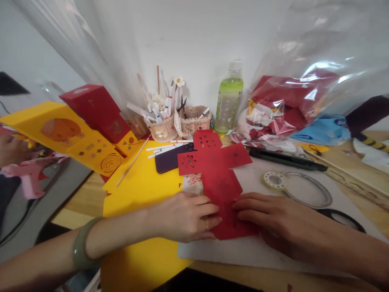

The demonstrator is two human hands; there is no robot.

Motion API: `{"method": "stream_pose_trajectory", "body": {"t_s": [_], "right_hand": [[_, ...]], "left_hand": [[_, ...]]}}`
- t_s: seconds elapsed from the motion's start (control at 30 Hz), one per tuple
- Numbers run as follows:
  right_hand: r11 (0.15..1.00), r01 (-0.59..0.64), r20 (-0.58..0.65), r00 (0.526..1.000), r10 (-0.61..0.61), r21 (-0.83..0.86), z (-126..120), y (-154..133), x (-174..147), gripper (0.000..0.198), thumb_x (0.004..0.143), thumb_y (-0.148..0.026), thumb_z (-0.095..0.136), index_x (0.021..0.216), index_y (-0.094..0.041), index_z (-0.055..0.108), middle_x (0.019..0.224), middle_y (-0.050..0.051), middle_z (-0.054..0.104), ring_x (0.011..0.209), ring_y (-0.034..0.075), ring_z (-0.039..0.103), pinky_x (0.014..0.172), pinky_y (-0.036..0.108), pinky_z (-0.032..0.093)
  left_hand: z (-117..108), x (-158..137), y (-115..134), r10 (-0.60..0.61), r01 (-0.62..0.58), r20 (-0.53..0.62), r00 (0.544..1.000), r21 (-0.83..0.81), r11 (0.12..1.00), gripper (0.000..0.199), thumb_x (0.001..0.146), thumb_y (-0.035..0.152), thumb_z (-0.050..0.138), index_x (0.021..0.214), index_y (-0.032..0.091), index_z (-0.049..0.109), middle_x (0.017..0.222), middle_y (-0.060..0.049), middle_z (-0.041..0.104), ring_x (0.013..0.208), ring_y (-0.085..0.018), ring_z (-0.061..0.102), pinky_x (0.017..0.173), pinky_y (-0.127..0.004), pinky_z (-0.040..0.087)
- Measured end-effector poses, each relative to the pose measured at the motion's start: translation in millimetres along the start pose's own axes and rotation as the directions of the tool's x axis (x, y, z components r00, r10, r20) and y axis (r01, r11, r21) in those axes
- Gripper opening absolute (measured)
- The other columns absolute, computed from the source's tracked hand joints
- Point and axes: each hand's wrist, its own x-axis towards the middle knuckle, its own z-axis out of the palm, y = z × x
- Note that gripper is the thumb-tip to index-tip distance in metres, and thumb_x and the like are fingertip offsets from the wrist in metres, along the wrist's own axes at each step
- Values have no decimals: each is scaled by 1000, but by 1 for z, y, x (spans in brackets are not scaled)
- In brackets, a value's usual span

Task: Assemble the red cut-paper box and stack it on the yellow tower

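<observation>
A red paper cutout (217, 182), shaped like an unfolded box, lies in front of me. Its flaps carry a cut-out flower and small cut shapes. My left hand (190, 217) grips its lower left edge, fingers bent over the paper and the thumb hidden. At the lower right edge, my right hand (267, 215) is closed on the same cutout, its fingertips on the red surface. Under the cutout are a white sheet (209, 253) and, to the left, a yellow sheet (139, 198). A dark phone (167, 161) partly shows behind the flower flap.
Right of the cutout lie a tape roll (275, 179), a bracelet-like ring (313, 188), black scissors (346, 219) and a dark cutter (288, 160). Pen baskets (164, 129) and a green-labelled bottle (229, 99) stand behind. Yellow and red boxes (69, 136) are left, near another person's pink glue gun (28, 178).
</observation>
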Motion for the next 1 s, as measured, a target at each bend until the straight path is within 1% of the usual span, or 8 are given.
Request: {"method": "stream_pose_trajectory", "body": {"t_s": [0.1,0.17,0.37,0.5,0.6,0.7,0.8,1.0], "right_hand": [[998,-31,-9,999,32,59,-2,-2,-11,38,86,-7,37,102,-22,68,111,6,70,103,17,65,84,32,56],[997,-65,-53,996,67,37,0,-3,-17,41,87,-6,34,104,-23,68,110,6,71,104,18,65,83,34,57],[995,-102,-98,990,100,-14,18,-9,-27,38,91,-10,33,107,-21,67,109,7,71,103,17,65,80,31,58],[987,-90,-115,991,75,-136,29,-15,-26,43,91,-11,31,123,-20,58,105,8,70,98,20,64,75,34,58],[978,-78,-86,994,62,-193,30,-18,-24,46,91,-12,29,130,-19,53,101,9,70,93,21,63,71,34,57],[977,-75,-91,994,58,-199,30,-20,-23,45,92,-13,29,129,-18,54,103,9,69,96,22,61,71,34,56],[976,-95,-105,992,76,-196,35,-19,-27,47,91,-14,27,131,-18,52,105,8,69,99,23,60,72,35,55],[982,-109,-141,986,87,-155,49,-16,-34,46,95,-26,26,134,-19,50,107,8,68,104,25,58,78,36,53]], "left_hand": [[2,-1,1,-10,10,-23,1000,2,1000,30,93,35,45,103,15,64,101,-7,70,83,-15,64,67,-26,52],[4,0,1,-16,16,-43,999,0,1000,29,93,35,44,102,15,65,100,-7,70,84,-16,64,68,-27,52],[10,1,3,-44,48,-85,995,45,998,24,94,26,44,100,17,66,93,-5,71,81,-13,64,69,-24,52],[10,3,5,-52,58,-73,996,89,994,24,93,22,44,102,17,65,91,-6,70,80,-13,64,68,-23,53],[10,3,5,-57,65,-89,994,94,993,22,93,20,46,102,18,66,95,-6,71,78,-12,63,65,-22,53],[11,1,4,-79,88,-119,990,75,993,22,93,21,47,102,19,66,107,-4,70,78,-12,64,60,-22,53],[12,0,3,-79,85,-92,993,63,994,26,94,21,42,106,19,65,114,-3,69,83,-14,65,58,-23,53],[10,-1,2,-75,75,-13,997,20,997,30,95,22,39,112,17,63,118,-5,67,94,-17,62,69,-26,55]]}}
